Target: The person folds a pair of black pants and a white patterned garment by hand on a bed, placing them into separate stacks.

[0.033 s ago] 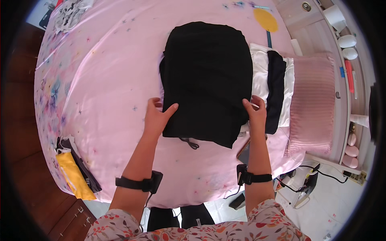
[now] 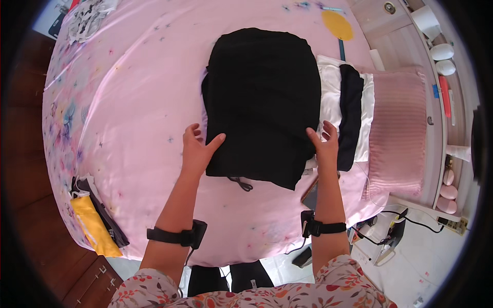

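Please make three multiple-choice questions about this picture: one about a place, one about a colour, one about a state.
1. Where does the yellow round thing lie?
A. At the far side of the bed, beyond the black garment
B. Under the left hand
C. On the floor

2. What colour is the bed sheet?
A. Green
B. Pink
C. Grey

3. How do the two hands stand?
A. Both closed into fists in the air
B. Both open, at the garment's near corners
C. One holds a cup

Answers:
1 A: the yellow round thing lies on the sheet past the black garment.
2 B: the bed sheet is pink with small prints.
3 B: the left hand and the right hand lie open at the garment's near edge.
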A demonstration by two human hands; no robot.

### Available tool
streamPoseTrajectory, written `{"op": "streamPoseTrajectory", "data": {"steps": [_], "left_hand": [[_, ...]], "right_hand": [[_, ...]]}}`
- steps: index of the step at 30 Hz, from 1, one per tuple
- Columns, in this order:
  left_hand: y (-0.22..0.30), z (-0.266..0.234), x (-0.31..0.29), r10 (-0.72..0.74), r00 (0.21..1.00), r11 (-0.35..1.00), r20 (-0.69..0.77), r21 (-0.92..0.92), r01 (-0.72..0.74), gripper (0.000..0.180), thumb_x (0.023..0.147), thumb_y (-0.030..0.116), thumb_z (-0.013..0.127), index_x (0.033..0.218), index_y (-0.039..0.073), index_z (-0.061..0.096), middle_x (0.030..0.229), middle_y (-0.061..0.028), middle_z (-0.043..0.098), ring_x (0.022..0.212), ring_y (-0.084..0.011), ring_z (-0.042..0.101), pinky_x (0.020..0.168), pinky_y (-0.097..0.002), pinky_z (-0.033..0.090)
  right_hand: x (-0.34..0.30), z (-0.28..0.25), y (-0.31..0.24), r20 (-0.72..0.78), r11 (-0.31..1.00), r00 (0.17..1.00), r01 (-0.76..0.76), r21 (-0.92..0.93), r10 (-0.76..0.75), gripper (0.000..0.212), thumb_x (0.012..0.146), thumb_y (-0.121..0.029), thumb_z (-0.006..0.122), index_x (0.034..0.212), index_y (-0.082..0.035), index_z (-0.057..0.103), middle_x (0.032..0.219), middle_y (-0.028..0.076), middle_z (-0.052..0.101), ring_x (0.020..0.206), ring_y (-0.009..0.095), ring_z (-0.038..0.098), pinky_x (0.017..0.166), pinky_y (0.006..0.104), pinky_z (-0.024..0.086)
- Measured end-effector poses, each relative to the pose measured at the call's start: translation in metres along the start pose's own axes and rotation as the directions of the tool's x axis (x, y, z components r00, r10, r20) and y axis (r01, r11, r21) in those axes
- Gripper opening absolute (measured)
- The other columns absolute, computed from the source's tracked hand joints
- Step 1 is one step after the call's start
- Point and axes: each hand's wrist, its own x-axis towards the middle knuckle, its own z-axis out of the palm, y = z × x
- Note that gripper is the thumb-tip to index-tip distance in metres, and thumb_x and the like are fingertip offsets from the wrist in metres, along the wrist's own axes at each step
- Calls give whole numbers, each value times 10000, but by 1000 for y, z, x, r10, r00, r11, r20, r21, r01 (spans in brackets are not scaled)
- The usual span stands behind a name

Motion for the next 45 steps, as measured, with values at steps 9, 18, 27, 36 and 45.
{"op": "streamPoseTrajectory", "data": {"steps": [9,18,27,36,45], "left_hand": [[-4,20,8,42,950,899,310,-427,100,831,749,391,730,1335,-45,335,1208,-186,522,1097,-261,534,922,-325,438],[-21,-12,-16,-15,887,871,462,-429,238,702,752,300,731,1267,-72,434,1151,-183,569,1024,-252,578,878,-310,463],[-2,37,-112,675,619,711,-401,130,-692,377,809,24,564,1170,-35,470,1236,-190,444,1142,-300,445,948,-369,388],[37,205,-141,607,738,788,294,-344,-511,497,800,-33,554,1269,-17,389,1218,-184,517,1103,-251,547,937,-316,426],[30,307,-80,210,939,926,272,-363,-102,644,765,54,654,1303,-7,305,1228,-161,466,1170,-240,457,980,-332,362]], "right_hand": [[1,11,-10,459,801,850,-455,390,259,799,710,-394,775,1292,29,426,1184,123,547,1085,198,527,934,297,397],[-41,16,0,574,758,774,-537,371,267,718,749,-340,759,1273,28,433,1178,116,561,1063,203,544,912,308,433],[-66,7,24,333,872,927,-302,386,174,808,732,-371,775,1301,53,389,1195,185,527,1096,233,511,938,306,402],[11,-134,161,-434,962,867,-164,219,246,704,742,-283,772,1248,74,438,1244,198,483,1180,282,448,995,355,357],[66,-111,140,-238,897,970,-146,-416,47,940,623,-377,805,1336,32,349,1262,265,487,1157,396,480,992,418,372]]}}
